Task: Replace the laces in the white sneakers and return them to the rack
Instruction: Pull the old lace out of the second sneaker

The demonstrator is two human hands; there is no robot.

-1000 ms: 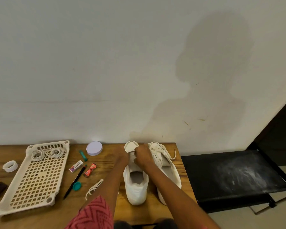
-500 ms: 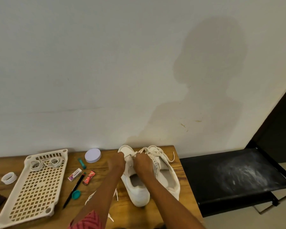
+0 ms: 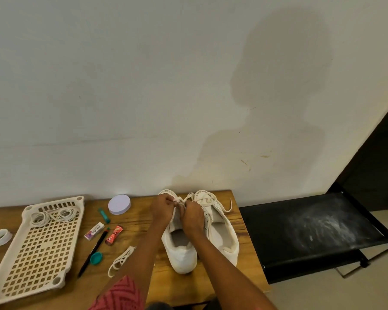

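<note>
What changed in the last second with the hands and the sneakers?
Both hands, left hand and right hand, slid forward toward the left sneaker's toe and now pinch its lace. Right sneaker, loose lace and rack stayed put.

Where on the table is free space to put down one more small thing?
Bare wood lies between the red packet and the left forearm, behind the loose lace. A narrower strip runs between the right sneaker and the table's right edge. Between the rack and the lace it is crowded: eraser, pen, teal cap.
</note>
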